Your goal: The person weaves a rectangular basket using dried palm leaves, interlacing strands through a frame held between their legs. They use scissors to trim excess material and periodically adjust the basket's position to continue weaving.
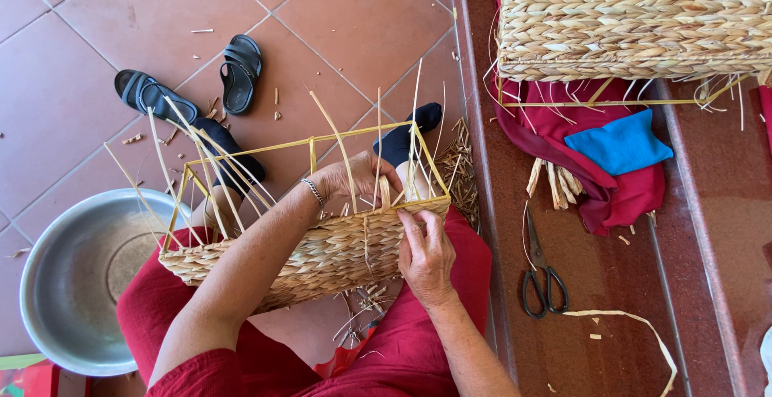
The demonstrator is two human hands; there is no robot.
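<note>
The half-woven basket (322, 244) sits on the person's lap, tilted so its open side faces away, likely to keep the top row within easy reach. Yellow frame (314, 143) rods stand bare above the woven wall; loose straw ends stick up from it. Left of the basket, a metal bowl (76, 276) rests on the tiles. Beyond the basket lie black sandals (237, 71). Right of it, a finished basket (635, 19) sits on a red cloth (555, 131), with scissors (543, 272) nearer. The left hand (358, 178) curls over the rim, pinching a straw (384, 192). The right hand (426, 256) presses flat against the weave, fingers closed, steadying it.
</note>
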